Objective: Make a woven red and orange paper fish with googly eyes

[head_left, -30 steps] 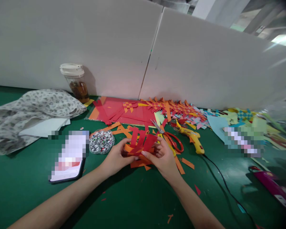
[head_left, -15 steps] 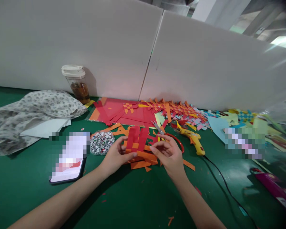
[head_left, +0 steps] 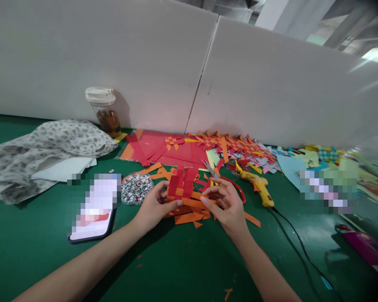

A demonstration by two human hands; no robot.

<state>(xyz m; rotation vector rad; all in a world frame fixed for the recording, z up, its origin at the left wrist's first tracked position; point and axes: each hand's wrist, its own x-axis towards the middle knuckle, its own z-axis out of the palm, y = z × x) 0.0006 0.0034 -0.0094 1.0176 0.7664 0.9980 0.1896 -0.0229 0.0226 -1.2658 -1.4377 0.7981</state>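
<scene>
Between my hands is a weave of red paper strips (head_left: 188, 181) and orange paper strips (head_left: 193, 203), held above the green table. My left hand (head_left: 159, 203) grips its left side, thumb on the front and fingers behind. With thumb and fingers, my right hand (head_left: 225, 204) pinches the right end of an orange strip. The red strips stand upward, and orange ones cross them lower down. Loose orange strips (head_left: 189, 218) lie beneath the weave. Just behind my right hand are scissors (head_left: 211, 168) with red handles, partly hidden by that hand.
A bag of googly eyes (head_left: 136, 188) and a phone (head_left: 93, 209) lie left. On the right are a yellow glue gun (head_left: 261, 189), its black cord and a purple object (head_left: 363, 247). Woven paper pieces (head_left: 236, 144), a lidded cup (head_left: 105, 111) and patterned cloth (head_left: 66, 136) line the back.
My right hand has shifted slightly right along the orange strip, its fingers spreading a little. My left hand keeps its grip on the weave. The whole view has moved slightly.
</scene>
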